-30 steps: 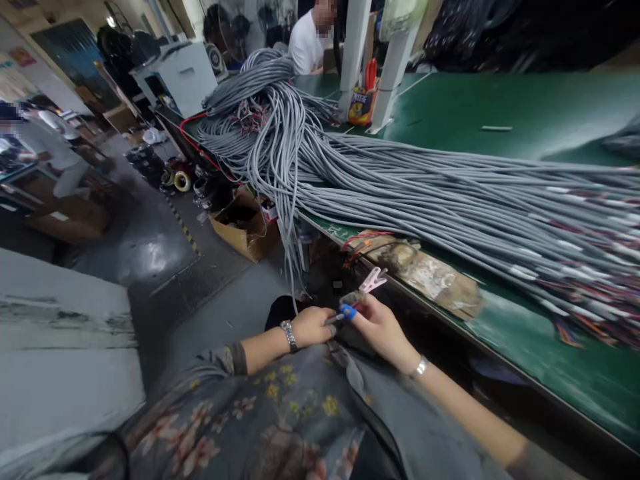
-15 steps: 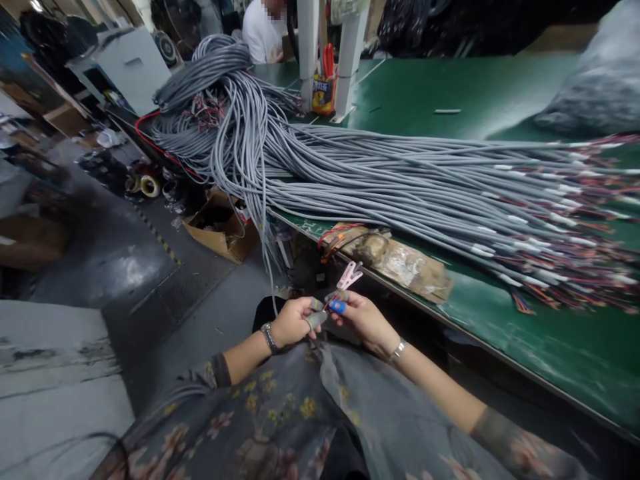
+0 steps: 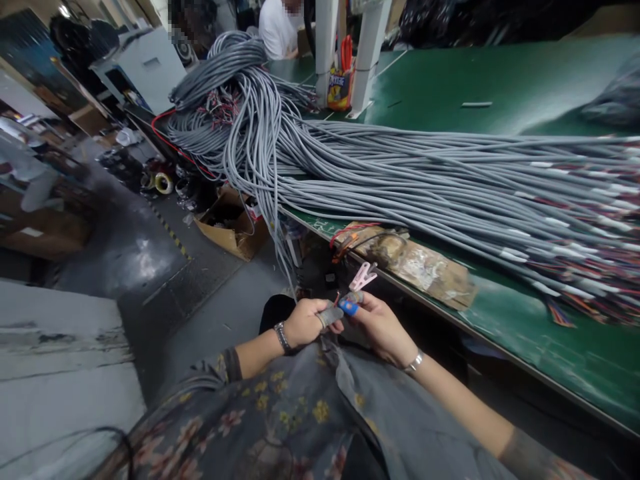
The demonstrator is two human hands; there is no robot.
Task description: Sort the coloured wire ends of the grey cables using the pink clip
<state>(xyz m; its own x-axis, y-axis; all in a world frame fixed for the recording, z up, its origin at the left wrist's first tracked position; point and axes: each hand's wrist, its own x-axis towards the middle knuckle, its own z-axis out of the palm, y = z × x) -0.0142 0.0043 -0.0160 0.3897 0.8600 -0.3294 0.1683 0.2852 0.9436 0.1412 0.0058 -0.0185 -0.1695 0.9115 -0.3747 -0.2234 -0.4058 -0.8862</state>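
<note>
My left hand (image 3: 311, 321) is closed around the end of a grey cable (image 3: 289, 270), which hangs down to it from the bundle on the table. Grey covers wrap some of its fingertips. My right hand (image 3: 375, 323) pinches at the thin coloured wires of that cable, close against the left fingertips; a blue cover sits on its thumb. The exact grip on the wires is too small to make out. Just above the right fingers is a pink clothespin (image 3: 361, 276); whether the hand touches it I cannot tell.
A thick bundle of grey cables (image 3: 360, 157) lies along the green table (image 3: 435, 80), stripped ends at right. Near the edge is a taped cardboard piece (image 3: 417, 267). Red-handled tools (image 3: 346, 53) stand by a white post. An open carton (image 3: 233, 230) sits on the floor; a person (image 3: 277, 30) is beyond.
The view has turned slightly, so the scene sits further right along the table. My fingertips have shifted a little against each other at the wires; both hands stay together.
</note>
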